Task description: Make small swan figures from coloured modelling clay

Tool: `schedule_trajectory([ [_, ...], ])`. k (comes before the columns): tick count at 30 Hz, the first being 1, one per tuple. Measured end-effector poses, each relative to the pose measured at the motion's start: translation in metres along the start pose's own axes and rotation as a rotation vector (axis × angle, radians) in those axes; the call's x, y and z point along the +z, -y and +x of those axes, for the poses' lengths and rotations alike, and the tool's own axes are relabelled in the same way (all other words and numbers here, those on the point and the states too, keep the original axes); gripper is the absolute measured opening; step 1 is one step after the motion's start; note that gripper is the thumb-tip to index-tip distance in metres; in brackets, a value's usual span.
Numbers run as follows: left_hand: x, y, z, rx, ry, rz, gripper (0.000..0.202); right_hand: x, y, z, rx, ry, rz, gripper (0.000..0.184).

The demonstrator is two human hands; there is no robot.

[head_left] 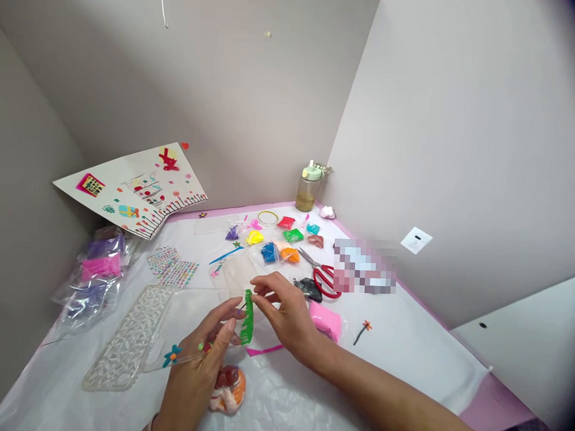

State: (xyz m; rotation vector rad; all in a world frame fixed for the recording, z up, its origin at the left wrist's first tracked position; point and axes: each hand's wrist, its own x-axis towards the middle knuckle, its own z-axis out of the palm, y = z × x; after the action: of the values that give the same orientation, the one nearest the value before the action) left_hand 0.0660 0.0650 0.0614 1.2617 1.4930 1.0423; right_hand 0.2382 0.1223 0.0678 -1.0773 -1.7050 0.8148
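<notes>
My left hand [205, 344] is closed around the edge of a clear plastic case [190, 309], its thumb and fingers close to a green clay strip [248, 321] with a fringed side. The strip stands along the case's right end. A short dark piece shows by the left fingertips. My right hand [284, 313] pinches at the strip's upper end; whatever is between those fingertips is too small to name. A blue clay flower [172, 356] with an orange centre sits at the case's near edge. The case's textured half [123, 342] lies to the left.
Beyond the hands lie bagged coloured clays [291, 236], red-handled scissors [319, 274] and a blue tool [226, 255]. Pink clay [325, 320] is beside my right wrist. A lump of mixed clay [228, 389] sits nearer me. A bottle [308, 188] stands at the back.
</notes>
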Motion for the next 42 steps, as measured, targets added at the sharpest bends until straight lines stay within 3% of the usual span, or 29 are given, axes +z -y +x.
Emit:
schedule_trajectory([
  [3, -0.004, 0.000, 0.004, -0.002, 0.017, -0.030, 0.053, -0.001, -0.001, 0.005, 0.198, 0.113, 0.287, 0.013],
  [7, -0.010, 0.001, 0.011, -0.034, 0.071, -0.166, 0.053, -0.007, -0.004, 0.010, 0.529, 0.316, 0.778, 0.034],
  [10, -0.013, 0.004, 0.017, -0.057, 0.088, -0.245, 0.050, -0.009, -0.004, 0.010, 0.591, 0.400, 0.878, 0.039],
  [13, -0.017, 0.005, 0.022, -0.060, 0.013, -0.307, 0.050, -0.009, -0.003, 0.010, 0.554, 0.314, 0.837, 0.040],
  [16, -0.021, 0.003, 0.024, 0.002, -0.248, -0.360, 0.050, -0.009, -0.001, 0.010, 0.508, 0.142, 0.793, 0.041],
  [18, -0.022, 0.000, 0.022, 0.095, -0.420, -0.248, 0.048, -0.007, 0.000, 0.010, 0.499, 0.092, 0.785, 0.043],
  [19, -0.021, -0.002, 0.020, 0.144, -0.452, -0.145, 0.046, -0.006, 0.000, 0.009, 0.500, 0.096, 0.783, 0.045],
  [20, -0.018, -0.004, 0.017, 0.191, -0.439, -0.038, 0.041, -0.004, 0.001, 0.008, 0.503, 0.113, 0.779, 0.046],
  [22, -0.011, -0.006, 0.012, 0.260, -0.294, 0.120, 0.032, 0.000, 0.002, 0.005, 0.511, 0.173, 0.773, 0.046],
  [24, -0.004, -0.006, 0.008, 0.303, -0.146, 0.174, 0.027, 0.003, 0.004, 0.001, 0.504, 0.239, 0.767, 0.044],
  [26, -0.001, -0.005, 0.007, 0.315, -0.087, 0.184, 0.023, 0.004, 0.005, -0.001, 0.485, 0.302, 0.756, 0.040],
  [31, -0.006, 0.000, 0.008, 0.335, -0.107, 0.224, 0.016, 0.003, 0.004, -0.005, 0.401, 0.393, 0.691, 0.032],
  [37, -0.009, 0.004, 0.008, 0.509, -0.114, 0.278, 0.015, 0.003, 0.005, -0.011, 0.146, 0.321, 0.330, 0.012],
  [42, -0.010, 0.005, 0.010, 0.423, -0.056, 0.190, 0.013, 0.003, 0.009, -0.013, 0.051, 0.319, 0.201, 0.012],
])
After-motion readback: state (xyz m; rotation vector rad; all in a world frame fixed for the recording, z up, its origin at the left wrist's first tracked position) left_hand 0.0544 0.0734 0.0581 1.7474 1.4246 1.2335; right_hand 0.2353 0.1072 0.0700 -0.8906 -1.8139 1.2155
